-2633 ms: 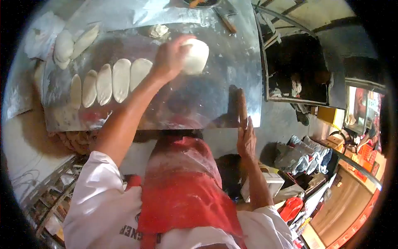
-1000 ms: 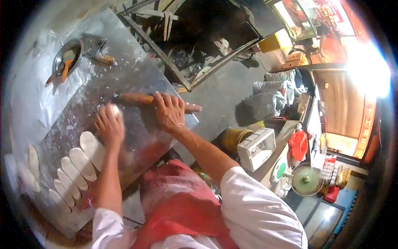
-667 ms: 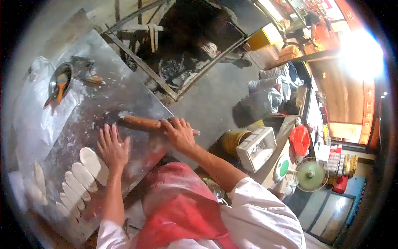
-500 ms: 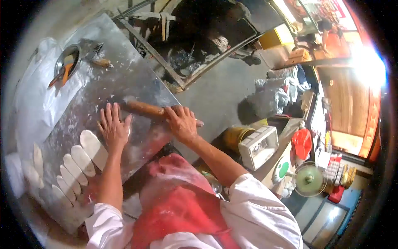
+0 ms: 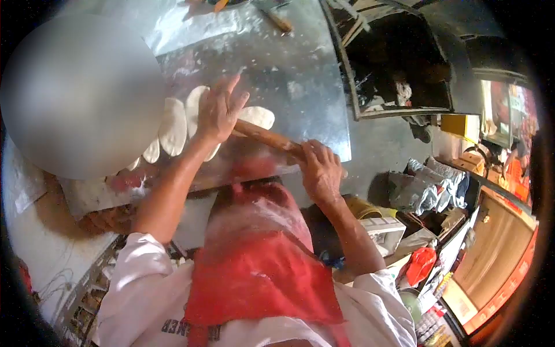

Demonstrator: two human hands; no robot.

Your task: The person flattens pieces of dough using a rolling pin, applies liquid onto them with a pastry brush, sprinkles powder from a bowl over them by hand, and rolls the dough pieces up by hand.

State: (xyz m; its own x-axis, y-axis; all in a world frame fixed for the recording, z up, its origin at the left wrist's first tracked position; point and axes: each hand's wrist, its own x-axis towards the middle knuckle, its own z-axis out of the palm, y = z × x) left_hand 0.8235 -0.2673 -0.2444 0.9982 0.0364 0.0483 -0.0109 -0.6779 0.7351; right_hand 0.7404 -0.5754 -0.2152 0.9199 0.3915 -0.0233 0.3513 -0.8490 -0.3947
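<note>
The right hand [image 5: 321,172] grips a wooden rolling pin [image 5: 269,137] near its right end, the pin slanting over the surface [image 5: 306,95]. Beside its left end, the left hand [image 5: 219,113] is unclenched, fingers parted; contact is unclear. One dough piece [image 5: 258,117] lies just beyond the pin, more dough strips [image 5: 172,128] left of it.

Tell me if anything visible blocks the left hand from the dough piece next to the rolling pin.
Nothing visible does: the left hand is right beside the dough piece. The rolling pin lies along the dough's near side. Whether hand and dough touch is unclear.
</note>
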